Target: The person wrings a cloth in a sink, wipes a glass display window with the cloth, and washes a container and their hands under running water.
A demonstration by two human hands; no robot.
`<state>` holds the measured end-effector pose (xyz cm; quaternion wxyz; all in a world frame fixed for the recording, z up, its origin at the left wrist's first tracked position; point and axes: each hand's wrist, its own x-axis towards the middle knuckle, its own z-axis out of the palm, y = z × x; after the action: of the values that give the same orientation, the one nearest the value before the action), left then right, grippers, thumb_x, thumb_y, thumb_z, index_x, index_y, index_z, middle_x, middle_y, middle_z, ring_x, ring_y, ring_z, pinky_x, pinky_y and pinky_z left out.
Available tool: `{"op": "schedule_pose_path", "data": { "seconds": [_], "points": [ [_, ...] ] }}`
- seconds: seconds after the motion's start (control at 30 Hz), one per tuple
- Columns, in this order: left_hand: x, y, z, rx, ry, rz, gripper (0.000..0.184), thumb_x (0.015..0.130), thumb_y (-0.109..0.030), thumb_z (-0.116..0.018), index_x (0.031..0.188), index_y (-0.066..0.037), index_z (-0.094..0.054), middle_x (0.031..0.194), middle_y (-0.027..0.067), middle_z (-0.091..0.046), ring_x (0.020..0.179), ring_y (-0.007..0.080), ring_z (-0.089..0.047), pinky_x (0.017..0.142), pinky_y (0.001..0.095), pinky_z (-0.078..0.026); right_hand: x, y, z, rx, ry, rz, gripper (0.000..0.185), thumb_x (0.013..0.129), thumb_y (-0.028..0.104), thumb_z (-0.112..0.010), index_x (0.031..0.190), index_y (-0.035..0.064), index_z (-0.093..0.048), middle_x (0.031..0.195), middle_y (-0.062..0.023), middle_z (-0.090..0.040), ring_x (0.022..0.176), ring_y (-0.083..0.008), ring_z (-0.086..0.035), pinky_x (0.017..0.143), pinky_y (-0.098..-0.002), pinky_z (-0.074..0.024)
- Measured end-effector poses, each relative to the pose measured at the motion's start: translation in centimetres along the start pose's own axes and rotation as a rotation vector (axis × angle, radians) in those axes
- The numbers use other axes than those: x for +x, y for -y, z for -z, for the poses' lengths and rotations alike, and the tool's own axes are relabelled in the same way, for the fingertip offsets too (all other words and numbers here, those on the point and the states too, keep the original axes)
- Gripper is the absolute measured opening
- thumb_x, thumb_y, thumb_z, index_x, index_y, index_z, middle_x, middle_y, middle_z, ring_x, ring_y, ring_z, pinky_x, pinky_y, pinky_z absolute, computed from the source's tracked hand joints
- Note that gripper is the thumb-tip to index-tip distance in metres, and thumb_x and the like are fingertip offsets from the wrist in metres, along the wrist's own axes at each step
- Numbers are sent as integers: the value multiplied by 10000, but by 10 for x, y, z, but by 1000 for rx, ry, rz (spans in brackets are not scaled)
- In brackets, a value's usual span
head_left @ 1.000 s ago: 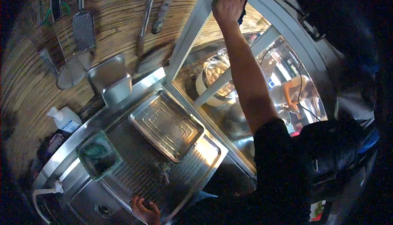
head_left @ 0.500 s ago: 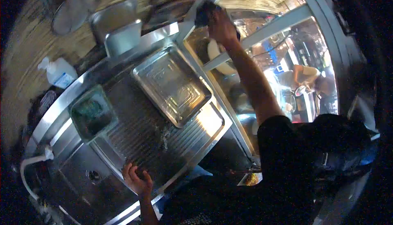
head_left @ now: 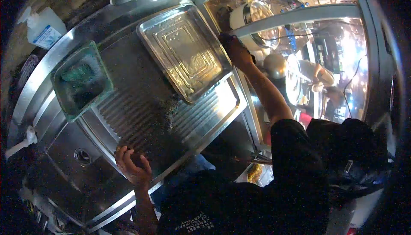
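Under the right hand (head_left: 240, 56), arm outstretched: a dark cloth (head_left: 226, 40), mostly covered, at the edge of a framed glass pane (head_left: 312, 46), just beside a shiny metal tray (head_left: 184, 52). Blurred at the fingers; cannot tell a pinch from a flat press. Probably light, soft and limp, easily folded; best held bunched at the middle or spread beneath the palm. Hard, smooth and likely breakable by contrast, the glass. With fingers loosely curled and apart, and nothing visible in its grasp, the left hand (head_left: 135, 171), near the sink (head_left: 94, 175). Also in view: a ridged steel drainboard (head_left: 132, 113), a wiry-looking grey clump (head_left: 170, 111), and a green-tinted, four-sided container (head_left: 101, 69) with dim contents.
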<state>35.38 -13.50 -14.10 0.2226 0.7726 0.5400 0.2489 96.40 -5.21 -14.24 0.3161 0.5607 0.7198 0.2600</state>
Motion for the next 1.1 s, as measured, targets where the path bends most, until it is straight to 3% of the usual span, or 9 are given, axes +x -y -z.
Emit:
{"op": "schedule_pose_path", "data": {
  "seconds": [0.03,0.13,0.2,0.43,0.53,0.6,0.7,1.0,1.1],
  "points": [
    [0,1,0,-5,-2,0,335,856,-207,-668,1122,-22,-584,1303,189,-563,1323,410,-468,1137,573,-339,-12,-1,4,705,5,-110,482,988,156,-447,1449,27,-502,1449,-219,-526,1363,-340,-486,1187,-397,-345],
    [-3,4,0,-41,-4,11,335,851,-213,-671,1114,-25,-586,1304,181,-567,1326,407,-467,1137,577,-340,-75,23,17,753,-14,-190,471,994,166,-432,1438,32,-514,1447,-212,-533,1363,-345,-483,1181,-397,-347],
    [-3,5,2,-57,4,14,327,853,-213,-669,1108,-26,-588,1302,179,-570,1323,409,-470,1136,580,-343,-85,16,77,1283,565,-564,472,993,169,-435,1440,41,-517,1462,-202,-526,1390,-337,-464,1189,-411,-338],
    [-5,10,-1,-125,-2,52,304,869,-200,-652,1112,-31,-582,1298,175,-575,1307,417,-484,1131,583,-351,-273,73,65,776,357,-245,433,988,137,-454,1402,163,-579,1471,-98,-547,1459,-328,-396,1248,-449,-258],
    [-6,11,-1,-116,6,35,304,880,-201,-648,1121,-30,-577,1293,180,-575,1297,418,-491,1126,582,-357,-313,88,99,1131,592,-596,445,967,133,-476,1394,197,-581,1501,-72,-514,1456,-344,-388,1239,-463,-277],
    [-5,9,-1,-70,-15,-2,309,884,-211,-646,1124,-29,-574,1289,180,-576,1290,418,-497,1119,580,-362,-328,93,111,495,542,-167,435,967,140,-480,1386,189,-586,1500,-73,-510,1453,-349,-390,1217,-467,-316],
    [-5,7,-1,-58,-17,-11,314,889,-221,-641,1126,-29,-568,1288,179,-573,1283,414,-501,1108,577,-367,-350,97,61,368,336,-187,383,961,162,-509,1322,154,-637,1401,-92,-597,1410,-376,-426,1211,-463,-330],
    [-3,7,-12,-29,8,-38,321,940,-288,-623,1133,-35,-581,1307,182,-543,1270,390,-502,1079,547,-377,-177,64,62,552,17,-380,513,963,185,-537,1474,138,-524,1533,-110,-499,1431,-270,-441,1244,-453,-255],
    [-4,15,-14,13,11,-99,397,969,-394,-616,1118,-28,-585,1315,198,-537,1284,385,-488,1083,549,-371,-238,90,33,678,287,-503,491,981,189,-527,1470,147,-523,1536,-98,-499,1422,-255,-456,1244,-435,-260]
  ]
}}
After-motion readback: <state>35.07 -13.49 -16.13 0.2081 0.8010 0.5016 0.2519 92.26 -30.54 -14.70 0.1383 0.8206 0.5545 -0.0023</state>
